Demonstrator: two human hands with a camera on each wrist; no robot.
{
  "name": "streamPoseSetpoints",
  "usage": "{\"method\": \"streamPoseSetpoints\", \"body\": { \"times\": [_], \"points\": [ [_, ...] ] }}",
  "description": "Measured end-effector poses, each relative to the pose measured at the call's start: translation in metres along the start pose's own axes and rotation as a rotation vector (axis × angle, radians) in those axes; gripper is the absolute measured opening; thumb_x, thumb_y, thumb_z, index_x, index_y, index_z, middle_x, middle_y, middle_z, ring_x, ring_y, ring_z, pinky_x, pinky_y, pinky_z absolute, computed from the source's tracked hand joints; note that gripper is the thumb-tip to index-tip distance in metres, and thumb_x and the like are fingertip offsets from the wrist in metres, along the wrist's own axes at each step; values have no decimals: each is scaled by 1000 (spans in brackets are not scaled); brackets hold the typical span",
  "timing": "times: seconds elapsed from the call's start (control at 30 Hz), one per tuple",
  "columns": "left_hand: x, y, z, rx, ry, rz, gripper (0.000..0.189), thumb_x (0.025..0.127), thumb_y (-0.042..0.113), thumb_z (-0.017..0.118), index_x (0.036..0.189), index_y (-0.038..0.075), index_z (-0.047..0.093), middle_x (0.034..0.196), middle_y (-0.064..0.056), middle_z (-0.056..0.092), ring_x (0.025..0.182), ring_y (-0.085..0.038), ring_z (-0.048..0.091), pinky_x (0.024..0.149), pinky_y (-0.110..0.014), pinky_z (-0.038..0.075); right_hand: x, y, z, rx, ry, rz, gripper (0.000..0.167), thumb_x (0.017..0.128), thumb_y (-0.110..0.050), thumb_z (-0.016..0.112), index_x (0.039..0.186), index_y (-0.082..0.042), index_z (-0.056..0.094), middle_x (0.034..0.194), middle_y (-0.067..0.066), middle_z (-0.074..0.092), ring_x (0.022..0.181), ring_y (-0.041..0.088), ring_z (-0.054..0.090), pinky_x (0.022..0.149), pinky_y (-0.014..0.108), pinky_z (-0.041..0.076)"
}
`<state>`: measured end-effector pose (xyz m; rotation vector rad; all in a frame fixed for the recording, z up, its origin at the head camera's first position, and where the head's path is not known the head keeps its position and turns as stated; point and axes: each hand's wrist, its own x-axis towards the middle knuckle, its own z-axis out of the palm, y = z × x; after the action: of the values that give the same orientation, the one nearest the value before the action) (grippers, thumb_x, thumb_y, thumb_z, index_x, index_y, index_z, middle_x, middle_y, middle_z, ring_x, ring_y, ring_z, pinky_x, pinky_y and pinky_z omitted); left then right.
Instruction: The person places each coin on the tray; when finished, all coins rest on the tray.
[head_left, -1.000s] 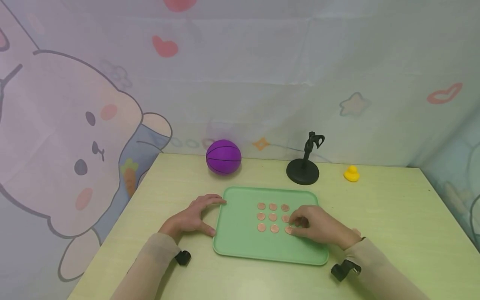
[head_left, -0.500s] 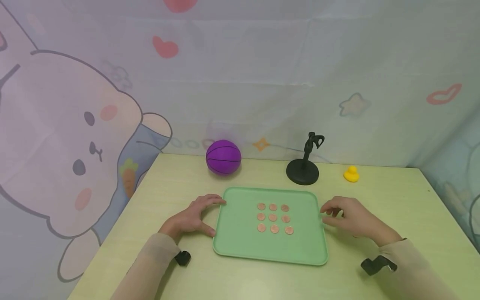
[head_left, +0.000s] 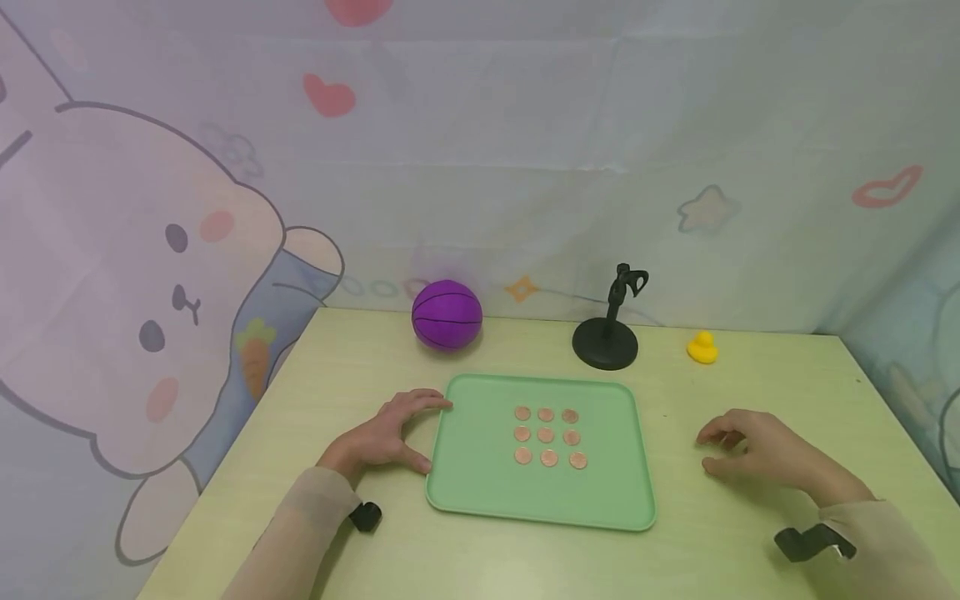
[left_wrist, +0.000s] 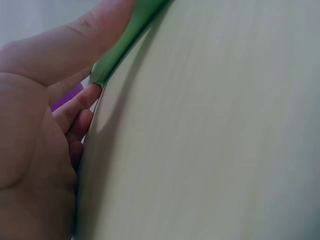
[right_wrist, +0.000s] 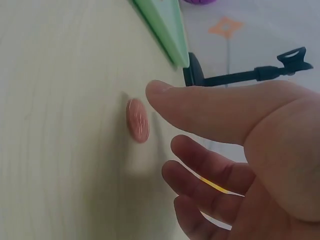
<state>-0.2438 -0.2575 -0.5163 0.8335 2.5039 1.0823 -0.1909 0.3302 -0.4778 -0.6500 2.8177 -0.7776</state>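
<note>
My left hand (head_left: 382, 433) rests at the left edge of a green tray (head_left: 465, 492), thumb and fingers spread along the rim. The left wrist view shows its fingertips against the tray's edge (left_wrist: 116, 59). Copper coins (head_left: 546, 434) lie flat on the tray in three rows of three. Right of the tray, my right hand (head_left: 772, 450) hovers over the table with fingers loosely bent and nothing between them. In the right wrist view another copper coin (right_wrist: 137, 120) lies on the table just beyond the thumb tip; the hand hides it in the head view.
Along the back of the table stand a purple ball (head_left: 447, 316), a black stand (head_left: 606, 342) with a round base and a yellow rubber duck (head_left: 702, 347). A printed cloth (head_left: 487, 125) hangs behind them.
My right hand has left the lower right coin on the tray and moved right, past the rim, to above the table. The left hand has stayed at the tray's edge.
</note>
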Motion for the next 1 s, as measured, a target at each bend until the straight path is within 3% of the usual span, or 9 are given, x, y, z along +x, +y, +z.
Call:
{"method": "streamPoseSetpoints", "body": {
  "times": [0.37,1.0],
  "points": [
    [1,-1,0,-1,0,1,95,67,39,98,151,26,55,164,-7,38,151,-38,26,120,-69,17,-9,14,4,35,-5,19,28,87,-39,87,108,-24,77,108,-12,71,95,2,62,83,28,56],
    [1,0,-1,5,-8,-2,95,68,39,98,152,26,55,166,-8,36,153,-39,24,121,-70,16,-10,16,11,67,60,-145,16,90,-23,86,103,-27,77,102,-13,73,91,4,61,80,20,52]
  ]
}}
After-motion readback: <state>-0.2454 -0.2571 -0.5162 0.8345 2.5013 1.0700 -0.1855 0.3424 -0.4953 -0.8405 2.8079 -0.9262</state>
